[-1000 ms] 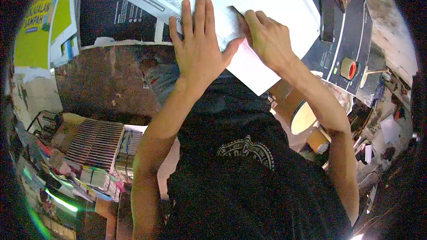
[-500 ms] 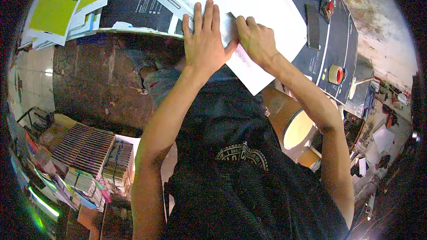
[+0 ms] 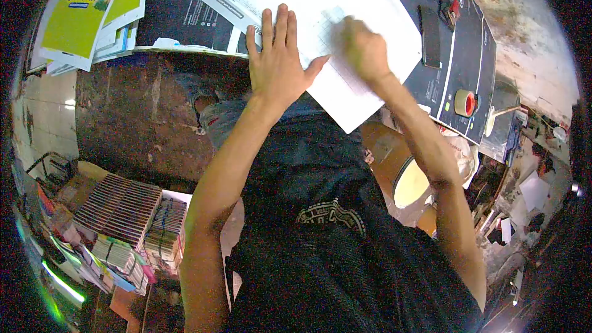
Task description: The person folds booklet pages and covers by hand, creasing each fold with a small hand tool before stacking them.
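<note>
Right hand: curled, blurred, now farther from left hand, can't tell if holding anything; left: spread wide, unmoved, likely steadying sheet

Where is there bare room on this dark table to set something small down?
The widest bare patch of dark tabletop lies between the green posters and the white sheet. A narrower strip sits right of the black bar, beyond the tape roll. The middle is crowded: white sheet, left hand, right hand.
</note>
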Demonstrator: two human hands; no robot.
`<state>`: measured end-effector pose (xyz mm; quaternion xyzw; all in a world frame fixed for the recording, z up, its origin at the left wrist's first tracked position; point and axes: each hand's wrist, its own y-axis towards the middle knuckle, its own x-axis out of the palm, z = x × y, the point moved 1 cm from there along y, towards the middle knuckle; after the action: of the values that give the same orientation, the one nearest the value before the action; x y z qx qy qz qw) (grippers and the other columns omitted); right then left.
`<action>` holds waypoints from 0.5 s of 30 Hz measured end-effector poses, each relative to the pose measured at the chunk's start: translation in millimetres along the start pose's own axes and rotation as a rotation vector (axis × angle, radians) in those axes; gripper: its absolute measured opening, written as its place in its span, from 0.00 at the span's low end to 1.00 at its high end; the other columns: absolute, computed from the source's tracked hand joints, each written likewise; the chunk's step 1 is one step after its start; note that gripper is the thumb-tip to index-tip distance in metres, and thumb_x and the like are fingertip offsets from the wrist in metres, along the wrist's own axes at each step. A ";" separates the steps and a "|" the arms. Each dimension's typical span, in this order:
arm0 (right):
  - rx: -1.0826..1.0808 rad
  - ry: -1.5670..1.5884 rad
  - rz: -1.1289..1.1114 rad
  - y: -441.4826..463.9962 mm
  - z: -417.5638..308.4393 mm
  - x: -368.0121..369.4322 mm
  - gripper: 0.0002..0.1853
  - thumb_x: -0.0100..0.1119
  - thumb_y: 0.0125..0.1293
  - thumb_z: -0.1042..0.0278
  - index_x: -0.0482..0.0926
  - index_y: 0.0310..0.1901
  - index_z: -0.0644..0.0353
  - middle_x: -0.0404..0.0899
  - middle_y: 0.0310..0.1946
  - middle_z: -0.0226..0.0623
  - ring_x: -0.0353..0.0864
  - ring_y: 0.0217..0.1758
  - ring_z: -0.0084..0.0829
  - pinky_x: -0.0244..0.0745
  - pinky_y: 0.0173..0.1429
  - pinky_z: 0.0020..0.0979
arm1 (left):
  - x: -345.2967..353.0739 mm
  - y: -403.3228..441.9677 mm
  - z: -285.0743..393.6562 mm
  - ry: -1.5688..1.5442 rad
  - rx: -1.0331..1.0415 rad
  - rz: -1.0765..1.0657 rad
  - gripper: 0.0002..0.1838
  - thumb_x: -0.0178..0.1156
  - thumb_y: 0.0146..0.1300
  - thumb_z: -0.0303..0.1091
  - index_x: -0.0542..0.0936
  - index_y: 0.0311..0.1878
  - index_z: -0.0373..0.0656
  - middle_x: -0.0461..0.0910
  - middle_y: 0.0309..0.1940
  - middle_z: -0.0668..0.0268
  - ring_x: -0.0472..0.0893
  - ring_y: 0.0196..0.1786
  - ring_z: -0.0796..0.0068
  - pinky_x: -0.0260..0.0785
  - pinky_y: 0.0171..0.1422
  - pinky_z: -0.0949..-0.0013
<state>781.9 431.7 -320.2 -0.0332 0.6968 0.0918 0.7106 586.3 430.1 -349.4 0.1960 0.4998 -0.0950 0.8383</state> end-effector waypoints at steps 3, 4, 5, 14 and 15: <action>0.285 -0.173 0.136 7.3 117.1 -69.8 0.14 0.51 0.70 0.66 0.76 0.52 0.62 0.83 0.38 0.49 0.85 0.36 0.46 0.81 0.39 0.44 | -0.9 -0.2 -0.4 0.010 0.004 -0.002 0.55 0.55 0.61 0.71 0.58 0.76 0.32 0.50 0.80 0.55 0.49 0.81 0.49 0.40 0.78 0.34; 0.396 -0.157 0.207 -6.0 144.0 -113.3 0.14 0.52 0.70 0.65 0.76 0.52 0.61 0.82 0.38 0.48 0.84 0.36 0.44 0.80 0.39 0.43 | -0.7 0.0 -1.3 0.020 -0.005 -0.025 0.56 0.55 0.60 0.72 0.57 0.76 0.32 0.49 0.80 0.55 0.48 0.81 0.48 0.40 0.78 0.34; 0.491 -0.132 0.287 -22.8 168.3 -160.3 0.14 0.52 0.70 0.63 0.77 0.51 0.61 0.82 0.37 0.46 0.83 0.35 0.42 0.79 0.38 0.41 | -0.3 -1.4 -1.2 0.029 -0.004 -0.051 0.57 0.55 0.59 0.73 0.55 0.76 0.32 0.48 0.81 0.54 0.46 0.82 0.48 0.39 0.78 0.33; 1.181 0.732 0.556 -235.8 239.6 -228.4 0.16 0.53 0.73 0.51 0.77 0.47 0.55 0.76 0.32 0.33 0.74 0.31 0.24 0.68 0.33 0.29 | -40.3 0.9 -10.9 0.128 0.456 -0.405 0.57 0.73 0.50 0.55 0.55 0.79 0.44 0.44 0.81 0.56 0.42 0.83 0.52 0.37 0.80 0.35; 1.266 0.862 0.514 -245.5 230.3 -202.8 0.16 0.53 0.73 0.49 0.77 0.47 0.54 0.76 0.31 0.32 0.73 0.31 0.23 0.67 0.33 0.28 | -28.6 -2.7 -18.5 0.112 0.516 -0.347 0.53 0.73 0.51 0.50 0.58 0.77 0.47 0.48 0.81 0.58 0.46 0.83 0.55 0.40 0.81 0.36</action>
<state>1049.5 214.2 -131.8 0.5044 0.8152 -0.1804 0.2200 556.7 434.4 -332.8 0.3192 0.5305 -0.3494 0.7033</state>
